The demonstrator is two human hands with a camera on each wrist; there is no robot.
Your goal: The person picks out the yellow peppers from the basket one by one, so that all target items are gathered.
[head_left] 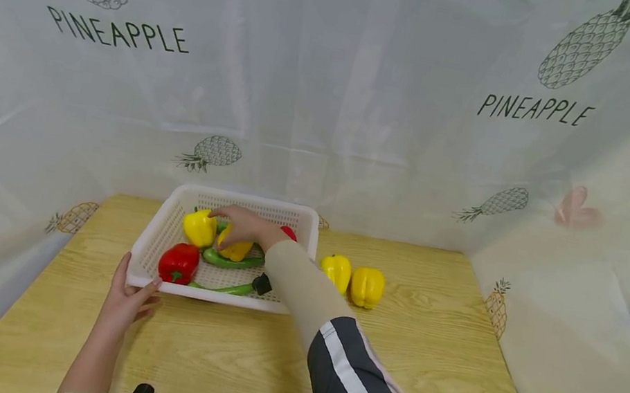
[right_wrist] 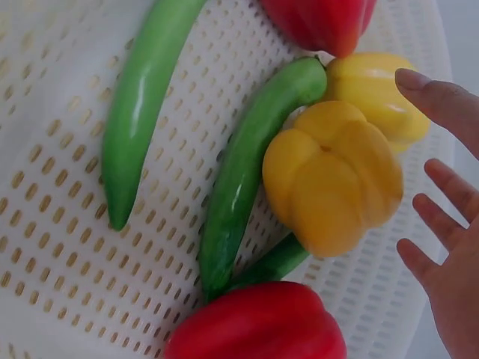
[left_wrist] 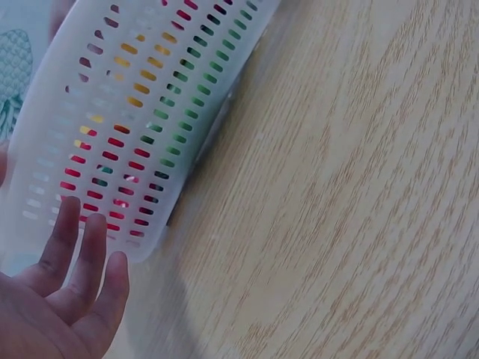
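Observation:
A white perforated basket (head_left: 312, 213) stands at the back left of the table. My left hand (head_left: 128, 301) holds its front left corner, one digit along the left side and the others at the front. Over the basket, my right hand (head_left: 247, 223) has its fingers spread. In the right wrist view its fingers (right_wrist: 438, 258) stand apart from an orange-yellow bell pepper (right_wrist: 333, 179). A yellow bell pepper (head_left: 199, 227) lies to its left. Also inside are a red bell pepper (head_left: 179, 262), another red pepper (head_left: 288, 232) partly behind my wrist, and several long green peppers (right_wrist: 142, 112).
Two yellow bell peppers (head_left: 336, 270) lie on the wooden table (head_left: 384, 377), just right of the basket. A pale sheet printed with pineapples (head_left: 297, 81) hangs behind and along both sides. My right forearm crosses the basket's right front.

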